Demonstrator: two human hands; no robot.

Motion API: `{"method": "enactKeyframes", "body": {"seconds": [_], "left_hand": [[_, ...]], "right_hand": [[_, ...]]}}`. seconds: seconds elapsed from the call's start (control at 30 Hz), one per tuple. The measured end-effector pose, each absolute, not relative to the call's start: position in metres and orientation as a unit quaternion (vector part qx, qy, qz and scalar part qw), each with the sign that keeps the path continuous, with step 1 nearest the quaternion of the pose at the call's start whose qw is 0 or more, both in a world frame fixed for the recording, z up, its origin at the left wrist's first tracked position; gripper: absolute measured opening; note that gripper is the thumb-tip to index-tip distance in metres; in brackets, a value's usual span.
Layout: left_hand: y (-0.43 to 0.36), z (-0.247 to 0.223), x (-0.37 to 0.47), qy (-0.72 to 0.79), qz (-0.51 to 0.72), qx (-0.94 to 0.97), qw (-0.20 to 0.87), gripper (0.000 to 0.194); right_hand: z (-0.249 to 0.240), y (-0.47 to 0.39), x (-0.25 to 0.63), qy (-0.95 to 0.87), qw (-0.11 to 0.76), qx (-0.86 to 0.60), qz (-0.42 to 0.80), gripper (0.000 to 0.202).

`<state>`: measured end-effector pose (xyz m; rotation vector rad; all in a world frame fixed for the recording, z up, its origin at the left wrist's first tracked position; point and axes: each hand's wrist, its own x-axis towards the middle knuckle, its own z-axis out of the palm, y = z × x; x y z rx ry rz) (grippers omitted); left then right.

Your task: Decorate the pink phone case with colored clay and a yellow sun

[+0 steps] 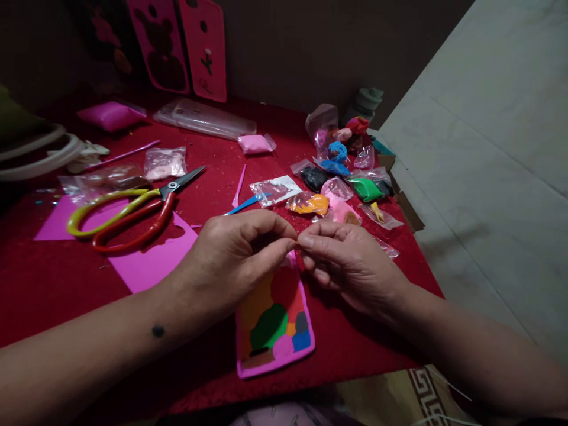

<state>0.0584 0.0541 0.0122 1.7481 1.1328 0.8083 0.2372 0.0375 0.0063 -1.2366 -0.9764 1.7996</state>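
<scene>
My left hand (242, 248) and my right hand (350, 260) meet fingertip to fingertip, both in a pinch. Whatever lies between the fingers is too small to make out. Below them, flat on the red cloth, is a phone case (270, 325) with a raised pink border and patches of green, red, orange, blue, grey and brown clay. Its upper part is hidden by my left hand. Just beyond the hands lie a blue modelling tool (242, 205), a pink modelling tool (239, 185) and an opened packet of orange clay (308, 204).
Scissors (137, 210) with yellow and red handles rest on pink paper (155, 266) at left. Several clay bags, including green clay (366, 189), crowd the right. Clear cases (206, 118) lie behind, and a decorated pink case (204, 50) leans on the wall. The table's right edge is close.
</scene>
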Motion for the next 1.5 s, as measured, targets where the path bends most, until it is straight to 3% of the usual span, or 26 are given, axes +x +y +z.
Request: {"method": "enactKeyframes", "body": {"seconds": [0.53, 0.67, 0.73, 0.87, 0.93, 1.17, 1.5], "left_hand": [[0.053, 0.007, 0.057, 0.391, 0.331, 0.833, 0.210, 0.012], [0.050, 0.007, 0.059, 0.372, 0.348, 0.846, 0.157, 0.012], [0.049, 0.012, 0.058, 0.374, 0.340, 0.829, 0.240, 0.011], [0.052, 0.023, 0.053, 0.370, 0.309, 0.667, 0.568, 0.009], [0.057, 0.025, 0.051, 0.361, 0.323, 0.588, 0.648, 0.010], [0.071, 0.011, 0.049, 0.326, 0.344, 0.496, 0.727, 0.004], [0.069, 0.014, 0.050, 0.321, 0.354, 0.461, 0.748, 0.007]], "right_hand": [[0.005, 0.035, 0.235, -0.382, 0.367, -0.481, 0.699, 0.022], [0.007, 0.032, 0.234, -0.429, 0.402, -0.472, 0.657, 0.021], [0.009, 0.033, 0.234, -0.421, 0.419, -0.460, 0.660, 0.020], [0.013, 0.038, 0.237, -0.346, 0.423, -0.460, 0.700, 0.017], [0.013, 0.041, 0.239, -0.332, 0.425, -0.453, 0.710, 0.016], [0.010, 0.043, 0.240, -0.325, 0.405, -0.414, 0.748, 0.013], [0.006, 0.044, 0.242, -0.315, 0.401, -0.411, 0.756, 0.013]]}}
